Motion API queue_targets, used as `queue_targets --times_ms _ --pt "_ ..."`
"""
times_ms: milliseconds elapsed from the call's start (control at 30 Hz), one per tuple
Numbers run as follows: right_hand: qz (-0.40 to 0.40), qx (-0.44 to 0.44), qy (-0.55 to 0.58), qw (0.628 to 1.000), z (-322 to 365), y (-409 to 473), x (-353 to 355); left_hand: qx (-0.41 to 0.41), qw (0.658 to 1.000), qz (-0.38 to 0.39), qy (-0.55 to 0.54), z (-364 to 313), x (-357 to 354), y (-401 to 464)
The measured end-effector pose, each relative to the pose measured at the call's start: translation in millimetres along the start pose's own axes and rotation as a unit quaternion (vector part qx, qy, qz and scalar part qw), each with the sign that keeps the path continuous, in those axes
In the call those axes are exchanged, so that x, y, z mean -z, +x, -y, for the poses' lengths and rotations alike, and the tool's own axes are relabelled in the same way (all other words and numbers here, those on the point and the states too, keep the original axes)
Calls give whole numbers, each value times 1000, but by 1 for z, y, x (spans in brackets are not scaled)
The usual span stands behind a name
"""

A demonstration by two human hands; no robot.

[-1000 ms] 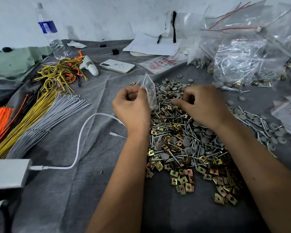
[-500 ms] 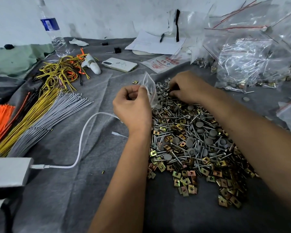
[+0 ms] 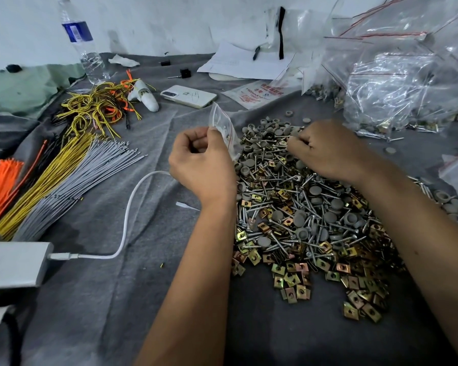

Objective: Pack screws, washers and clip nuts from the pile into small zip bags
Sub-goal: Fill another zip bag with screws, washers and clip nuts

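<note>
since half a second ago the right hand [image 3: 325, 149] has slid a little rightward along the far edge of the pile, from right beside the bag to a spot further off, while the left hand [image 3: 201, 165] has hardly shifted.

right hand: fingers curled down into the parts, fingertips pinched together near the far edge; whether they have a piece between them cannot be told, as the fingertips hide it. left hand: loosely fisted, thumb and forefinger pinching the small zip bag [image 3: 224, 130] by its side, so the bag stands nearly upright with its long axis running up and away from the person, mouth uppermost. a few small bits seem to lie inside it.

outward from the hands, the pile [image 3: 302, 220] spreads toward the person: grey washers [image 3: 273, 133] gathered at the far end, screws [image 3: 288, 191] through the middle, brass-coloured clip nuts [image 3: 294, 281] along the near edge.

the bag lies to the left of the right hand, near but apart, at about the same reach; the right hand's load would likely travel leftward and slightly up to reach the mouth. filled bags [image 3: 397, 83] are heaped at the far right, a phone [image 3: 188, 95] and wire bundles [image 3: 64, 175] to the left on the grey cloth [image 3: 143, 299].
</note>
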State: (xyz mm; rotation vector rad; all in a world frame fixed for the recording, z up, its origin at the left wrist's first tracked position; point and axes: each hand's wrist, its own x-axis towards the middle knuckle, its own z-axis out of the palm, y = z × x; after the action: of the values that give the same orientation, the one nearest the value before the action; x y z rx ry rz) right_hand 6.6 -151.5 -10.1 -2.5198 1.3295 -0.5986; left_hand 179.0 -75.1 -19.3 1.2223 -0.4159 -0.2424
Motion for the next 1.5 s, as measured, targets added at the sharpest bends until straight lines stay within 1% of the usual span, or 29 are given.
queue_targets --times_ms 67,200,300,400,500,567,667,767,833,967,1067,1133,1200,1233,1300,1400,1500 --pt "-5 8 11 1000 3 -5 1 1 1000 -4 -4 0 0 1" --pt "15 44 40 998 8 -5 7 5 1000 -5 -9 1 -1 2" --pt "23 78 40 996 12 -6 7 3 1000 -8 -9 2 -1 3" --pt "-1 84 37 996 20 -8 2 1 1000 -10 -6 2 0 2" --pt "-37 67 44 996 24 -8 -1 -1 1000 -18 -4 2 0 3" --pt "-39 64 53 996 27 -8 -3 -1 1000 -24 -6 1 0 5" --pt "-11 80 57 995 35 -9 -7 1 1000 -25 -11 2 1 6" --pt "31 119 59 991 43 -11 -12 1 1000 -25 -13 2 1 5" --pt "37 131 66 988 47 -13 -14 0 1000 -24 -13 2 1 5" --pt "28 124 73 989 48 -14 -12 3 1000 -22 -14 2 2 5" --pt "35 152 4 988 49 -15 -11 1 1000 -22 -13 2 2 6" --pt "73 182 5 981 54 -17 -10 1 1000 -23 -14 2 2 6" --pt "141 197 31 970 59 -20 -13 1 1000 -25 -14 1 2 6" --pt "166 198 29 966 62 -21 -15 0 1000 -26 -12 1 2 6" --pt "188 188 16 964 65 -20 -18 1 1000 -25 -10 2 1 6" --pt "201 171 -12 965 66 -18 -21 4 1000 -19 -6 2 2 4" --pt "195 151 5 969 61 -17 -21 5 1000 -9 1 1 1 2"
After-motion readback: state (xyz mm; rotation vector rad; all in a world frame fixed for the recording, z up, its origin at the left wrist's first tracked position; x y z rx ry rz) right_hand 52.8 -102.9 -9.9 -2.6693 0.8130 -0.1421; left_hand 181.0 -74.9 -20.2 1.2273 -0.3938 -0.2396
